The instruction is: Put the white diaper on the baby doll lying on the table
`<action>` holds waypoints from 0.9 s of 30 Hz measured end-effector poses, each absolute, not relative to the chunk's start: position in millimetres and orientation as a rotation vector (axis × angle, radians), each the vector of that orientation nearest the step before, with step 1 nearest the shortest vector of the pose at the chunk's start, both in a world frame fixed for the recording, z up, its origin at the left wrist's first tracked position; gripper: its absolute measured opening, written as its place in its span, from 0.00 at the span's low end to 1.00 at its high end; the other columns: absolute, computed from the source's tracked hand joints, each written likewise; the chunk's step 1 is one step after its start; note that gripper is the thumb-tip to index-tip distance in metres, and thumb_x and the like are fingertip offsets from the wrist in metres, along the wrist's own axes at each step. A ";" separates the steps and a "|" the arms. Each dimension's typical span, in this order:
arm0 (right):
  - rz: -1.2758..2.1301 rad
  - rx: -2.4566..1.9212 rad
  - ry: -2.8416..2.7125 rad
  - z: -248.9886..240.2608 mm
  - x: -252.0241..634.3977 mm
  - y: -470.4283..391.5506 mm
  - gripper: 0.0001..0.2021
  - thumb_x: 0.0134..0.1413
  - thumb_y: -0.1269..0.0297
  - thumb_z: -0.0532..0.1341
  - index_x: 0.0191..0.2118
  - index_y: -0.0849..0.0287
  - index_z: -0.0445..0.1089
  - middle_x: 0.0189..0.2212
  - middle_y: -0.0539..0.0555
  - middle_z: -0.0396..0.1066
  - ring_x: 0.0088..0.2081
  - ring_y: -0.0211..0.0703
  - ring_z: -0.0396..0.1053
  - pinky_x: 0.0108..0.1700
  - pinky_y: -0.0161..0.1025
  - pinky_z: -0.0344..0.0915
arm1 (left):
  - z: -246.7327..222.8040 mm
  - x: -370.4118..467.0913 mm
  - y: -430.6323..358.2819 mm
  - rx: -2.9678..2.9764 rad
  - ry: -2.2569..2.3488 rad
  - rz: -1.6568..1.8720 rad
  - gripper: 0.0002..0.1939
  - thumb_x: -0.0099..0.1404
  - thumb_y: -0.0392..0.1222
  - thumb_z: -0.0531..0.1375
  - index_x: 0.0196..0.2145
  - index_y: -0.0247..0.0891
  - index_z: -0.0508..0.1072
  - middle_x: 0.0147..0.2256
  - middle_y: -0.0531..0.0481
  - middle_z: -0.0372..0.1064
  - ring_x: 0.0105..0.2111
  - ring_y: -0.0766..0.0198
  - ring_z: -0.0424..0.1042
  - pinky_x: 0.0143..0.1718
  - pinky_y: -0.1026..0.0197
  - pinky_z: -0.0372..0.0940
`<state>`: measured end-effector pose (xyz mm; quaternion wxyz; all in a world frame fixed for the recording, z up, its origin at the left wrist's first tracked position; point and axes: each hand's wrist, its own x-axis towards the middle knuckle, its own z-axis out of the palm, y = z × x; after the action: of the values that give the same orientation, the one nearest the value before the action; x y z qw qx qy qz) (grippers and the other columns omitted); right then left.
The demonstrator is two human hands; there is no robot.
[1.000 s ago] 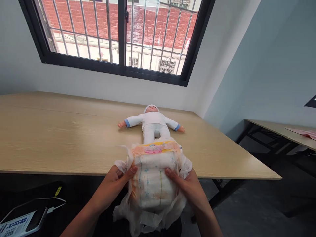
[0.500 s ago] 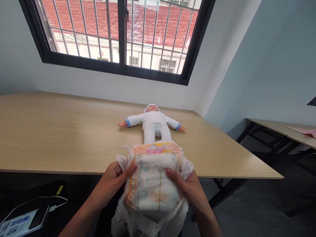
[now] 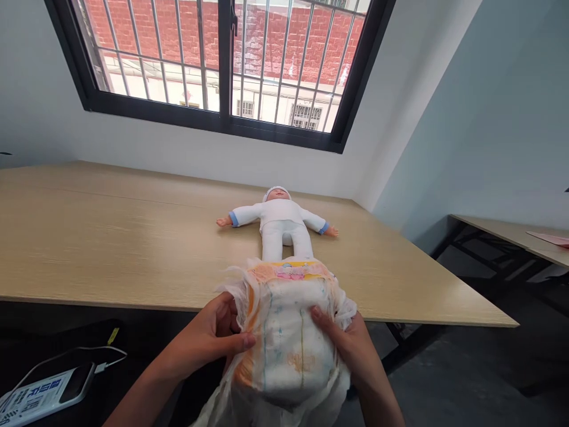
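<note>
A white diaper (image 3: pixel 288 332) with an orange and yellow printed waistband hangs in front of me at the table's near edge, held by both hands. My left hand (image 3: pixel 217 335) grips its left side, thumb on the front face and fingers curled behind the ruffled edge. On the opposite side my right hand (image 3: pixel 344 341) presses its thumb on the front, its other fingers hidden behind. Beyond the diaper a baby doll (image 3: pixel 282 216) in white clothes with blue cuffs lies on its back, arms spread. The diaper covers the doll's lower legs from view.
The doll lies on a wooden table (image 3: pixel 133 237) below a barred window (image 3: pixel 226 124). At lower left is a white device (image 3: pixel 53 388) with a cable (image 3: pixel 89 350). Another table (image 3: pixel 511 234) at right bears something pink (image 3: pixel 551 238).
The whole view has shifted slightly. My left thumb has slid lower along the diaper's side, and the diaper sits a little lower and tilts slightly. Both hands still hold it.
</note>
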<state>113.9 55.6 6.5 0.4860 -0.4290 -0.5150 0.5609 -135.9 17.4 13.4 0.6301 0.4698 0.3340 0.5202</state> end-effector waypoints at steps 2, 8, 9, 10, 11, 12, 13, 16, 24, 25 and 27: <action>1.358 -1.043 -1.253 6.5 114.2 54.8 0.26 0.46 0.47 0.74 0.49 0.55 0.77 0.50 0.59 0.79 0.53 0.61 0.76 0.56 0.55 0.72 | 14.1 -135.8 18.6 1.068 0.754 1.196 0.27 0.51 0.48 0.77 0.47 0.40 0.78 0.51 0.42 0.78 0.54 0.46 0.75 0.55 0.52 0.70; 1.324 -1.030 -1.241 4.6 115.6 53.8 0.29 0.47 0.49 0.74 0.55 0.52 0.74 0.55 0.58 0.76 0.56 0.59 0.75 0.59 0.53 0.71 | 10.0 -138.1 21.7 1.067 0.761 1.184 0.27 0.52 0.48 0.76 0.48 0.39 0.78 0.49 0.42 0.78 0.47 0.48 0.78 0.49 0.55 0.73; 1.321 -1.032 -1.239 4.1 116.2 53.5 0.30 0.47 0.49 0.74 0.55 0.52 0.74 0.57 0.58 0.75 0.56 0.59 0.75 0.59 0.53 0.71 | 9.0 -138.7 21.8 1.068 0.768 1.178 0.26 0.53 0.47 0.76 0.48 0.39 0.77 0.48 0.42 0.79 0.45 0.49 0.79 0.46 0.56 0.74; 1.319 -1.034 -1.236 3.6 116.9 53.2 0.30 0.47 0.50 0.74 0.56 0.52 0.73 0.58 0.58 0.74 0.56 0.59 0.75 0.59 0.52 0.71 | 8.3 -139.2 22.0 1.067 0.776 1.175 0.26 0.54 0.48 0.76 0.49 0.39 0.77 0.48 0.42 0.79 0.43 0.51 0.80 0.44 0.57 0.74; 1.318 -1.035 -1.235 3.2 117.6 52.8 0.30 0.48 0.50 0.74 0.56 0.52 0.72 0.59 0.58 0.74 0.56 0.58 0.75 0.59 0.52 0.71 | 7.8 -139.6 22.0 1.067 0.782 1.173 0.26 0.54 0.48 0.75 0.49 0.39 0.77 0.48 0.42 0.79 0.41 0.52 0.80 0.43 0.58 0.74; 1.318 -1.036 -1.233 3.0 118.2 52.4 0.31 0.48 0.50 0.74 0.57 0.52 0.72 0.59 0.58 0.73 0.56 0.58 0.74 0.59 0.52 0.71 | 7.5 -139.9 22.1 1.066 0.786 1.175 0.26 0.54 0.48 0.75 0.49 0.39 0.77 0.47 0.42 0.79 0.41 0.52 0.79 0.43 0.58 0.74; 1.318 -1.036 -1.232 2.9 118.7 52.0 0.31 0.48 0.51 0.74 0.57 0.52 0.72 0.60 0.58 0.73 0.57 0.58 0.74 0.59 0.51 0.70 | 7.4 -140.1 22.2 1.065 0.789 1.179 0.27 0.54 0.48 0.75 0.49 0.39 0.77 0.47 0.42 0.79 0.42 0.52 0.79 0.44 0.59 0.74; 1.319 -1.035 -1.229 3.3 119.4 50.9 0.30 0.49 0.51 0.74 0.57 0.52 0.72 0.60 0.58 0.73 0.58 0.58 0.73 0.61 0.51 0.69 | 7.5 -140.4 22.5 1.059 0.806 1.192 0.26 0.54 0.48 0.75 0.50 0.40 0.78 0.46 0.44 0.79 0.42 0.54 0.78 0.45 0.60 0.73; 1.306 -1.057 -1.243 -0.1 120.5 49.2 0.32 0.49 0.48 0.73 0.58 0.52 0.72 0.58 0.58 0.74 0.59 0.59 0.71 0.64 0.54 0.66 | 10.7 -136.9 21.1 1.009 0.916 1.196 0.27 0.51 0.55 0.75 0.45 0.40 0.79 0.35 0.46 0.79 0.28 0.61 0.74 0.26 0.66 0.69; 1.307 -1.061 -1.250 -0.6 120.9 48.6 0.31 0.49 0.48 0.73 0.58 0.52 0.72 0.58 0.58 0.74 0.60 0.60 0.71 0.64 0.54 0.65 | 11.1 -136.1 20.8 1.004 0.933 1.199 0.27 0.50 0.57 0.75 0.44 0.39 0.80 0.34 0.47 0.79 0.27 0.61 0.74 0.27 0.65 0.70; 1.311 -1.066 -1.270 -0.9 121.5 46.5 0.31 0.50 0.48 0.73 0.58 0.53 0.72 0.59 0.59 0.74 0.60 0.60 0.71 0.64 0.55 0.65 | 11.0 -134.7 19.9 1.001 0.968 1.216 0.28 0.50 0.60 0.74 0.43 0.39 0.80 0.32 0.47 0.79 0.29 0.59 0.76 0.33 0.62 0.72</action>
<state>121.5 46.5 -0.9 0.4915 -0.4392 -0.5232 0.5402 -134.7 19.9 11.0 0.6025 0.4322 0.4179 0.5249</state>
